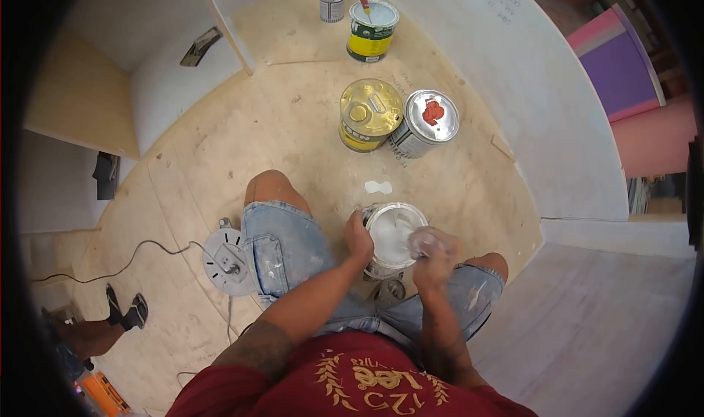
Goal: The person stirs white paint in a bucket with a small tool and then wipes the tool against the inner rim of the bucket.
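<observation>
Between my knees stands an open paint can (389, 230) with white paint inside. My left hand (358, 239) is closed against the can's left side and steadies it by the rim. At the can's right rim is my right hand (438, 258), smeared by motion, with its fingers closed around a greyish, rounded thing (422, 244) too blurred to name. A small dark metal tin (389, 291) sits just below the can, between my thighs. Beyond the can, a white paint spill (378, 187) marks the floor.
Ahead stand a gold-topped can (371, 109), a silver can with red on its lid (433, 118), a green-yellow can (372, 35) with a red-handled brush, and a small tin (331, 8). A corded round device (229, 264) lies left. Another person's feet (128, 311) show beyond.
</observation>
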### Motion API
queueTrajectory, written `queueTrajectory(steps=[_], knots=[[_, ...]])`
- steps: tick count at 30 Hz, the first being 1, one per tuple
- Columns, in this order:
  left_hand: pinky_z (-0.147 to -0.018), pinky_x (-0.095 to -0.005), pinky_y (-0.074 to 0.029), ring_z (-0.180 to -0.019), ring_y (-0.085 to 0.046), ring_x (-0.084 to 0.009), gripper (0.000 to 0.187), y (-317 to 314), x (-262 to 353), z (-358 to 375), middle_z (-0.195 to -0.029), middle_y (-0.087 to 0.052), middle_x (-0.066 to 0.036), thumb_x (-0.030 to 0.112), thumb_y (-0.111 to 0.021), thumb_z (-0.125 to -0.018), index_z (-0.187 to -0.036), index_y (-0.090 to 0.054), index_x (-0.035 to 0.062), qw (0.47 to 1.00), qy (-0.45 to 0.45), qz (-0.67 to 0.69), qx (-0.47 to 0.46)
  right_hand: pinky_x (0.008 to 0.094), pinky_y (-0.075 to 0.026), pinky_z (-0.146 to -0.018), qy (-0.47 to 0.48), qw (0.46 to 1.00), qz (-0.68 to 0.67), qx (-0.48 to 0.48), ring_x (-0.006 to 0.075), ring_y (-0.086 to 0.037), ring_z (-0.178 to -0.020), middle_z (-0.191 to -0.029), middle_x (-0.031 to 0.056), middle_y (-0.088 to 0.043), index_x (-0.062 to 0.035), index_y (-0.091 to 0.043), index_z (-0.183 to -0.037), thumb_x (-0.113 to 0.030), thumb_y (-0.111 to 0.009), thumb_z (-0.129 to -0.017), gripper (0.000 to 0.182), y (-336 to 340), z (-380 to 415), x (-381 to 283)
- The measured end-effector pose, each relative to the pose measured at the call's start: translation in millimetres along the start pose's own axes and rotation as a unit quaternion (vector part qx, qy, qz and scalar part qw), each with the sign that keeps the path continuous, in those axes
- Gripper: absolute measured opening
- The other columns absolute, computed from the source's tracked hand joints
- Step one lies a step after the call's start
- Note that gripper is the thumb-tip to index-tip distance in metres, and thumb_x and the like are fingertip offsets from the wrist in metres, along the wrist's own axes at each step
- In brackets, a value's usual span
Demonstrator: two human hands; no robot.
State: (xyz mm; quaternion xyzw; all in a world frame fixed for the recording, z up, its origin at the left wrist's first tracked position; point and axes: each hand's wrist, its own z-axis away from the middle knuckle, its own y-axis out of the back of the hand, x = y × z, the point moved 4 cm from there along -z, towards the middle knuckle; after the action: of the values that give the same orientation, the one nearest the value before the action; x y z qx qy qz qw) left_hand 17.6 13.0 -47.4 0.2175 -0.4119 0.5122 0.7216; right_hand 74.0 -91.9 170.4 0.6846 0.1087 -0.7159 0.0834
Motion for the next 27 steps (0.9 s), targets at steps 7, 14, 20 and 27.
queueTrajectory(steps=[7,14,20,27], knots=[[-0.09,-0.0408,-0.044,-0.096,-0.063,-0.0331,0.052,2,-1,6,-0.102,-0.068,-0.025,0.037,-0.044,-0.098,-0.106,-0.065,-0.01,0.997,0.03,0.044,-0.058,0.0299,-0.036,-0.048,0.202,0.97,-0.034,0.133,0.0154,-0.047,-0.049,-0.057,0.0097,-0.053,0.0016,-0.052,-0.06,-0.018,-0.044,-0.087,0.035,15,-9,80],[-0.091,-0.0412,-0.043,-0.098,-0.062,-0.0374,0.054,1,-6,-4,-0.103,-0.067,-0.027,0.04,-0.043,-0.098,-0.101,-0.064,-0.0101,1.0,-0.012,-0.016,-0.01,0.0321,-0.042,-0.056,0.072,0.99,0.09,-0.078,0.0171,-0.051,-0.057,-0.068,0.0106,-0.057,0.005,-0.057,-0.08,-0.015,-0.044,-0.092,0.027,20,-28,85],[-0.105,-0.0444,-0.033,-0.125,-0.046,-0.0382,0.049,-2,80,45,-0.134,-0.051,-0.026,0.024,-0.053,-0.093,-0.132,-0.047,-0.0048,0.911,-0.346,-0.194,-0.112,0.0398,-0.045,-0.085,0.161,0.918,0.303,-0.198,0.0313,-0.057,-0.091,-0.104,0.0177,-0.06,0.0027,-0.06,-0.104,-0.017,-0.055,-0.092,0.024,7,-30,29],[-0.108,-0.0398,-0.033,-0.124,-0.048,-0.0329,0.07,-37,112,120,-0.133,-0.048,-0.019,0.015,-0.069,-0.081,-0.14,-0.035,0.0002,0.79,-0.432,-0.199,-0.387,0.0445,-0.041,-0.101,0.22,0.923,0.264,-0.173,0.0375,-0.054,-0.116,-0.125,0.02,-0.055,0.0002,-0.059,-0.115,-0.012,-0.056,-0.093,0.025,55,-62,-30]])
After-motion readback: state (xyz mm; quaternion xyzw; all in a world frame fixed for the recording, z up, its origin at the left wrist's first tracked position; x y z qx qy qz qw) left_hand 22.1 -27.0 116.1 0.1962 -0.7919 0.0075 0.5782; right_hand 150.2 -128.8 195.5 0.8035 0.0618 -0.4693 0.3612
